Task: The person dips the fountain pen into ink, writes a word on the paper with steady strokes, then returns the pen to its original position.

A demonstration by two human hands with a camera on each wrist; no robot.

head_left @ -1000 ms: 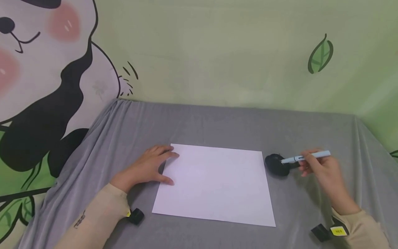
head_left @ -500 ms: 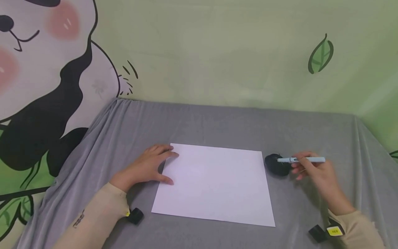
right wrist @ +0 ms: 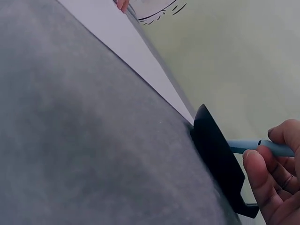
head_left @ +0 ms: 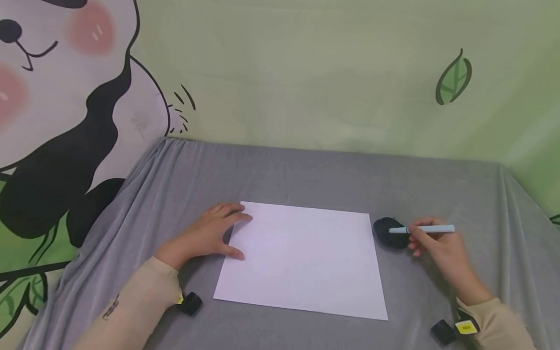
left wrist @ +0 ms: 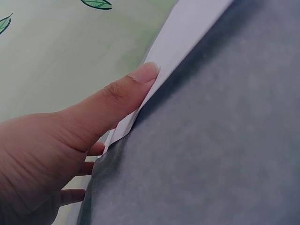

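Observation:
A white sheet of paper (head_left: pixel 302 262) lies on the grey cloth. My left hand (head_left: pixel 205 236) rests at its left edge, thumb and fingers spread over the border; the left wrist view shows the thumb (left wrist: pixel 117 96) laid straight along the paper. My right hand (head_left: pixel 439 253) pinches a light blue pen (head_left: pixel 441 228) between thumb and fingers. The pen lies nearly level, its tip pointing left over a small black pan-like dish (head_left: pixel 387 240) just right of the paper. In the right wrist view the dish (right wrist: pixel 216 154) shows a short handle, and its rim hides the pen's tip.
Grey cloth (head_left: pixel 306 170) covers the table and falls in folds at both sides. Behind it stands a pale green wall (head_left: pixel 306 73) with a painted panda (head_left: pixel 57 160) and a leaf. A black wrist camera (head_left: pixel 191 304) sits beside the left sleeve, another (head_left: pixel 443 332) beside the right.
My right hand has moved left and slightly down with the pen, which has tilted from slanting to nearly level, its tip shifting left over the dish. My left hand and the paper stay put.

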